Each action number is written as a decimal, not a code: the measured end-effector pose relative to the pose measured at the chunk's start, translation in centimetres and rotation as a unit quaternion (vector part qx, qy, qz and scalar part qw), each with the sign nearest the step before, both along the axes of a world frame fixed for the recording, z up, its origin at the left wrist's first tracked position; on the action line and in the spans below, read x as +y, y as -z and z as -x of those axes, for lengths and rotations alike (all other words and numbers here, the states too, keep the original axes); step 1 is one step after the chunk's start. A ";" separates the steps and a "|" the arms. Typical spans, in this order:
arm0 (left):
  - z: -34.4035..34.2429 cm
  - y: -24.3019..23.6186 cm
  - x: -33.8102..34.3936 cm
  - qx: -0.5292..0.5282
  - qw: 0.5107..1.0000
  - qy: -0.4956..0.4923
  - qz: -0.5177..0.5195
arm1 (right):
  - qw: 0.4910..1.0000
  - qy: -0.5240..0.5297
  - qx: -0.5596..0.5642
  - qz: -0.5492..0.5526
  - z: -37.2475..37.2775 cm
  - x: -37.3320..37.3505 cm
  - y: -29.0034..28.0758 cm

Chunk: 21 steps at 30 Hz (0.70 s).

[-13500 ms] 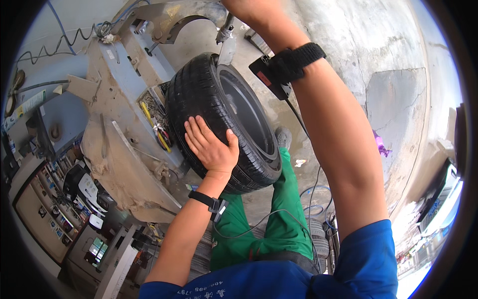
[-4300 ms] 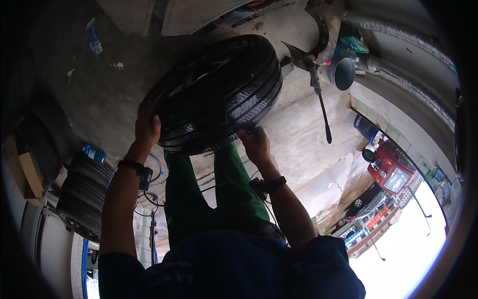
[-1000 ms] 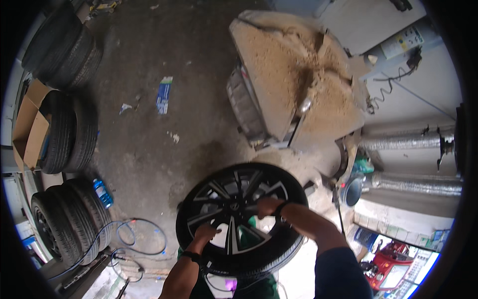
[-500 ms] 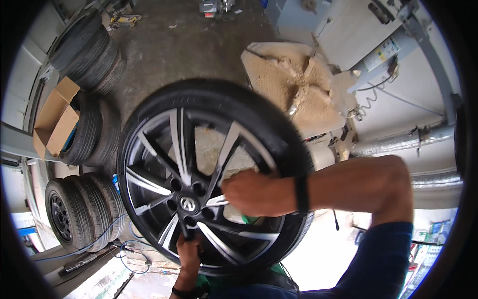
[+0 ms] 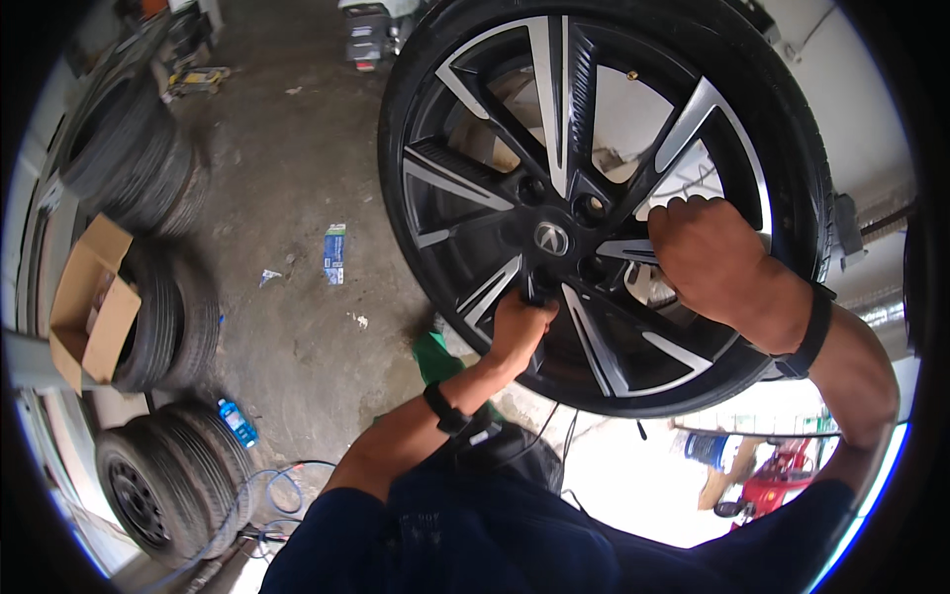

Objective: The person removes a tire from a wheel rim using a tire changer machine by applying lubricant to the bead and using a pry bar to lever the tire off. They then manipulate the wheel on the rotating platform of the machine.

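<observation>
A car wheel [image 5: 551, 239], a black tyre on a black and silver alloy rim, fills the upper right with its spoked face toward me. My left hand [image 5: 522, 332] is closed round a dark spoke just below the hub, thumb on the front. To the right of the hub, my right hand [image 5: 711, 259] makes a fist round another spoke; its fingers reach behind the rim, where they are partly hidden. A gold-coloured valve cap [image 5: 632, 75] shows near the rim's upper edge. Behind the wheel, pale machinery shows through the gaps between spokes.
Used tyres [image 5: 124, 148] are stacked at far left. Nearer, an open cardboard box [image 5: 94, 307] rests against more tyres. A blue bottle [image 5: 237, 423] stands beside steel-rimmed wheels [image 5: 139, 495]. A blue hose [image 5: 282, 485] loops across the floor. Red equipment [image 5: 777, 485] is at lower right.
The wheel, with both my hands still on its spokes, has shifted up and right in view. More floor and my left forearm now show; the view has shifted too.
</observation>
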<state>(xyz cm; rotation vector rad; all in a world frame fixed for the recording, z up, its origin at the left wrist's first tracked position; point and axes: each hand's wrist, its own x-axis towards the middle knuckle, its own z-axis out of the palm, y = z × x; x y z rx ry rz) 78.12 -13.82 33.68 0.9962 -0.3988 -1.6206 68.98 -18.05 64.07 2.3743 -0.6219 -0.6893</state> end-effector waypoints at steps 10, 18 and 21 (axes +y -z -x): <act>-2.5 5.0 -7.5 -0.335 0.901 0.178 0.210 | 0.989 0.134 -0.037 -0.057 1.7 -15.7 5.9; -20.4 4.3 -19.8 -0.643 0.683 -0.012 0.346 | 0.976 0.206 -0.029 -0.064 4.8 -22.4 8.1; -21.1 8.7 -22.2 -0.674 0.618 -0.015 0.405 | 0.967 0.241 -0.015 -0.077 5.9 -25.2 10.2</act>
